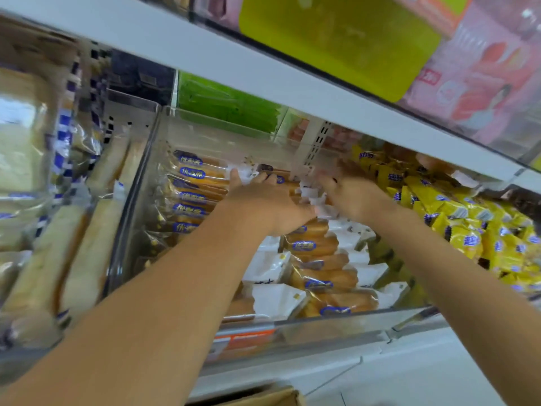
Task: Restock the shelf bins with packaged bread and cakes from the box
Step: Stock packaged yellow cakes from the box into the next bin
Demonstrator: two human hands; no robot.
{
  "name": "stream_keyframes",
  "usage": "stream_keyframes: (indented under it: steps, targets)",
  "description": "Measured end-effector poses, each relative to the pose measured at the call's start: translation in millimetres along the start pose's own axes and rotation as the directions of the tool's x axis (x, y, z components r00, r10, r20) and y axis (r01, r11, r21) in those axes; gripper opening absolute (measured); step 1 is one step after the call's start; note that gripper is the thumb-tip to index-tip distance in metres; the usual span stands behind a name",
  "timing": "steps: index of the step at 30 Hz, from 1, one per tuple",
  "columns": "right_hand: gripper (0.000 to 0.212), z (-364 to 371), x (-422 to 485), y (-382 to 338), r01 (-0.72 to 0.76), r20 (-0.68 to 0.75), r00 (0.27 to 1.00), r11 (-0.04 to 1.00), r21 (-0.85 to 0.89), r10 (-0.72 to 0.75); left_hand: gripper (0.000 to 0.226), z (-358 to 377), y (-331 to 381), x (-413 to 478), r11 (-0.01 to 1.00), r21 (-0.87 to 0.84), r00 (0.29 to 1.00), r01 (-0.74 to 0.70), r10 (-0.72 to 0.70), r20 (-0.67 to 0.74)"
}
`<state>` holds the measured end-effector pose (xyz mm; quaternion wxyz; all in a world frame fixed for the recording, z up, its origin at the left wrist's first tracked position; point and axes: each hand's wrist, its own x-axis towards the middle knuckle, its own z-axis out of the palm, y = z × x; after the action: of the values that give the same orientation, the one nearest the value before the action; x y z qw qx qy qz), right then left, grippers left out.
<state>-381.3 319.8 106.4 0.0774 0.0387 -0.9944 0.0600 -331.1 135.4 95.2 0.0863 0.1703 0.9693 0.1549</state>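
Store shelving fills the whole view: a white shelf board (263, 83) runs diagonally across the top, and the gap between it and the bins below looks tight (both forearms go in under that edge). The middle bin (131, 200) is clear hard plastic with straight walls and a low front lip, and it's packed nearly to the front. Inside it are the bread packets (322, 279), long golden-brown buns in glossy crinkly clear wrap with blue oval labels, lying in rows alongside flat white packets (272, 300). The left hand (263, 200) is at the back of that bin, its fingers lying fairly straight on top of the packets, touching them and not wrapped around any. The right hand (348, 194) is just beside it, over the same rear corner, but it's motion-blurred, so I can't tell whether its fingers are gripping anything. The bin to the left holds pale soft loaves (79, 259) in clear bags, and the one to the right is heaped with small yellow wrapped cakes (468, 235). Green packets (228, 104) sit behind. A corner of the cardboard box (263, 398) pokes in at the bottom edge, below the shelf.
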Motion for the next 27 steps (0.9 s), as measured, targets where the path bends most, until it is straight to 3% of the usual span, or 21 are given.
stream_keyframes:
  steps: [2,4,8,10,13,14,19,23,27]
  targets:
    - [0.062,6,-11,-5,0.02,0.241,0.969,0.992,0.123,-0.049,0.086,-2,1,-2,1.0,0.014,1.0,0.011,-0.012,0.021]
    - [0.069,1,-9,-9,-0.053,0.322,0.947,0.98,0.193,-0.012,0.092,-3,0,-4,0.999,0.031,0.999,0.029,-0.03,0.026]
    - [0.064,-6,-16,6,-0.038,0.153,0.988,0.999,0.005,0.037,0.094,-3,1,-4,0.999,0.023,0.999,0.026,-0.026,0.035]
    - [0.065,7,-24,7,0.019,0.176,0.984,0.996,0.087,-0.034,0.091,-3,2,-3,0.999,0.034,0.999,0.019,-0.02,0.044]
    - [0.066,9,-13,1,-0.109,0.214,0.976,0.941,0.319,0.041,0.095,-1,1,-1,0.997,0.07,0.998,0.029,-0.033,0.052]
    - [0.065,4,-10,-2,-0.117,0.218,0.975,0.94,0.32,0.048,0.096,0,1,0,0.997,0.072,0.998,0.031,-0.035,0.055]
    - [0.079,7,-30,-1,0.037,0.198,0.98,0.999,-0.001,-0.036,0.094,2,-1,5,0.997,0.069,0.999,0.017,-0.02,0.038]
    - [0.065,14,-25,-2,0.016,0.206,0.978,0.994,0.11,-0.039,0.094,4,-3,7,0.998,0.059,1.0,0.011,-0.012,0.019]
    - [0.061,4,-31,0,0.062,0.19,0.978,0.993,0.1,-0.08,0.092,2,-5,-12,0.999,-0.051,0.996,0.013,-0.018,-0.086]
